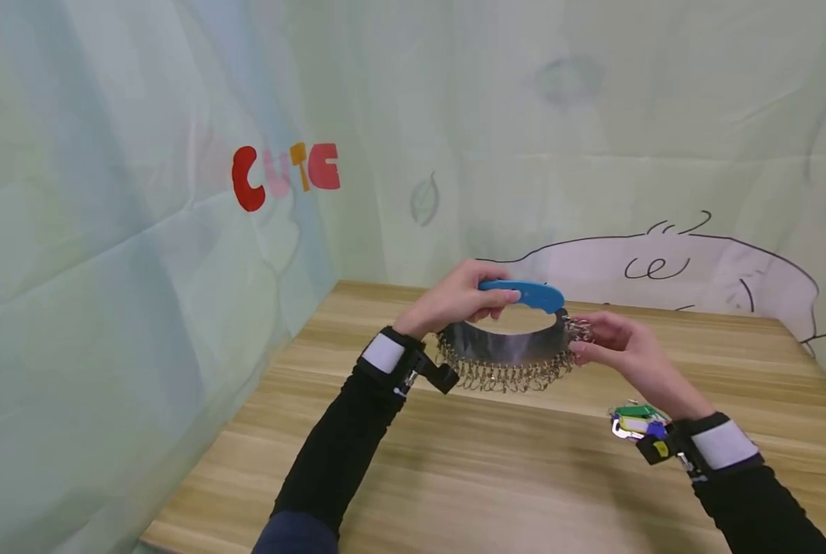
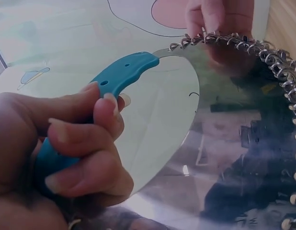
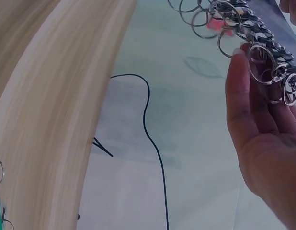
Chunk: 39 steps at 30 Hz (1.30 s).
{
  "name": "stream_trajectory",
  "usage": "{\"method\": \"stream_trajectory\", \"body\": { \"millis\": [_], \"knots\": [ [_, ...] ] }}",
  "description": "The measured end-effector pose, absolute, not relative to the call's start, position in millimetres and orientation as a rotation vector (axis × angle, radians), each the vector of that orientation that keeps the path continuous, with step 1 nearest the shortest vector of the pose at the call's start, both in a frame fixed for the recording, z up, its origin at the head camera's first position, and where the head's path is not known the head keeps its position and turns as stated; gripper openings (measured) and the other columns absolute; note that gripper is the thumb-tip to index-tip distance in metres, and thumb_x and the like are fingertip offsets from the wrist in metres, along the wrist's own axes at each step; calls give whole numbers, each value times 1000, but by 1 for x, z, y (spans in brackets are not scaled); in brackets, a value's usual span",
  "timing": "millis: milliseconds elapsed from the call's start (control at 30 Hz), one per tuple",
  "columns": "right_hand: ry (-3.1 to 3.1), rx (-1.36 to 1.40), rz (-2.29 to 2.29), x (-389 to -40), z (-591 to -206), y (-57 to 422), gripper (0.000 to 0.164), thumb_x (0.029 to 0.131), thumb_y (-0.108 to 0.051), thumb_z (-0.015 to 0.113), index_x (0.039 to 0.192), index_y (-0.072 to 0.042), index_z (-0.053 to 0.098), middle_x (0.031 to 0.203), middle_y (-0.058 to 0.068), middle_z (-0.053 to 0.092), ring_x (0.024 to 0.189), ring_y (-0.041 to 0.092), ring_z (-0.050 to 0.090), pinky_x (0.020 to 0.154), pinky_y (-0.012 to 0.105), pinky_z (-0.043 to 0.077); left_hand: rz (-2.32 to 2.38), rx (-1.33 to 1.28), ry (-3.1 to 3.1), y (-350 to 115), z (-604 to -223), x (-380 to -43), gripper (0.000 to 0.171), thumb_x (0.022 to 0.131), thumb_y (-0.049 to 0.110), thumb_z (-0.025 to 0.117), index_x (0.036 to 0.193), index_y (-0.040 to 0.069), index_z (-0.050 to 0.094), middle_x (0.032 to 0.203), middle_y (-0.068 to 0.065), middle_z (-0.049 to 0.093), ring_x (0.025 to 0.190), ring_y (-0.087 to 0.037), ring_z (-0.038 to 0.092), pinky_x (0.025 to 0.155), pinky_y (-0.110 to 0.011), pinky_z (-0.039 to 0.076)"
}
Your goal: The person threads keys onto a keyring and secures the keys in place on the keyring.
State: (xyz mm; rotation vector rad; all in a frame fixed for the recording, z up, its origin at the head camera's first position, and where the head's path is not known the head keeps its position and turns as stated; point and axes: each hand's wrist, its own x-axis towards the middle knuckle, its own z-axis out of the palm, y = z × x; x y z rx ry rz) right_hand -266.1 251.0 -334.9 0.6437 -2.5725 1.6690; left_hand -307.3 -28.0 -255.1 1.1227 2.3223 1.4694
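Observation:
A curved, shiny metal key holder [image 1: 513, 348] with a blue handle [image 1: 536, 295] is held up over the table. Many small clasps and split rings [image 1: 499, 378] hang along its outer edge. My left hand [image 1: 463, 296] grips the handle, its fingers wrapped round the blue plastic in the left wrist view. At the holder's right end, my right hand [image 1: 627, 358] pinches some rings between thumb and fingers. Seen from the right wrist, those rings [image 3: 263, 62] lie across the fingers [image 3: 272, 112], partly hiding them.
On the wooden table [image 1: 468, 462], beside the right wrist, lies a small bunch of coloured key tags [image 1: 634, 420] in green, yellow and blue with a carabiner. A printed cloth [image 1: 399, 115] hangs behind the table and along its left side.

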Motion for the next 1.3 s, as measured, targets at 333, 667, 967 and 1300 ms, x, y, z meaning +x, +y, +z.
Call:
{"method": "stream_trajectory", "body": {
  "millis": [333,667,967,1300],
  "knots": [
    [-2626,664,1691,-267,-336,245,34,91,-22,67,120,-7,58,94,-10,71,88,12,68,82,27,54,1493,1114,2287,-27,-252,-306,15,97,16,57,89,4,60,65,-8,55,46,-14,35,45,-25,27],
    [-2626,608,1608,-265,-330,252,29,91,-24,66,112,-4,62,90,-11,72,84,10,68,80,24,53,1503,1085,2261,-27,-250,-306,14,97,15,57,89,3,61,65,-7,57,45,-12,35,44,-24,28],
    [-2619,615,1584,-266,-328,253,31,91,-24,66,112,-1,61,87,-8,72,81,13,68,81,21,53,1509,1073,2252,-27,-249,-305,14,96,14,57,89,2,60,64,-6,58,44,-11,37,44,-23,29],
    [-2618,626,1574,-265,-328,254,30,92,-23,65,112,-1,62,87,-8,72,81,11,68,81,23,54,1527,1062,2244,-27,-250,-304,14,96,13,58,88,2,60,64,-5,59,44,-11,37,44,-23,30]
  ]
}}
